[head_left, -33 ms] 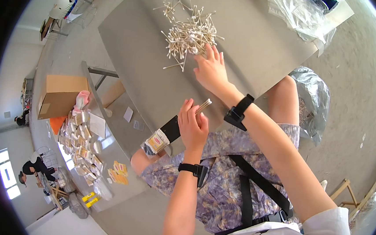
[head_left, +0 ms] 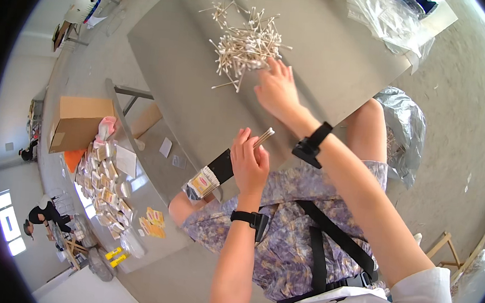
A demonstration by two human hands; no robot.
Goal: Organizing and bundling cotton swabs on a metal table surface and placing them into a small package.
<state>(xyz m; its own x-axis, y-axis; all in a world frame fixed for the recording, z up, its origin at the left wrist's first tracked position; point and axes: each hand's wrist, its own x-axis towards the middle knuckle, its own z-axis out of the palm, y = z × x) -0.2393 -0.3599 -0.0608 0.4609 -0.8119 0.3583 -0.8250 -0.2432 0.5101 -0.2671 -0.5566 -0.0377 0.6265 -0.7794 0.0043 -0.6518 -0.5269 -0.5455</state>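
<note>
Several cotton swabs (head_left: 264, 136) stick up out of my left hand (head_left: 248, 166), which is closed around them above my lap. Next to that hand, a black flat piece (head_left: 221, 166) lies at the table's near edge, with a clear pack of cotton swabs (head_left: 203, 181) bearing a yellow and red label at its end. My right hand (head_left: 278, 90) reaches to the near right edge of a loose pile of cotton swabs (head_left: 246, 41) on the grey table (head_left: 330, 50). Its fingers are stretched out and slightly apart, their tips touching or just beside the pile, a little blurred.
Clear plastic bags (head_left: 381, 17) lie on the table's far right. A grey plastic bag (head_left: 400, 135) stands by my right knee. To the left are a cardboard box (head_left: 85, 122), a heap of packed swabs (head_left: 105, 189) and yellow cards (head_left: 152, 223). A person (head_left: 49, 215) bends at far left.
My right hand has drawn back slightly to the right, toward me, from the pile. The left hand and its swabs have hardly moved.
</note>
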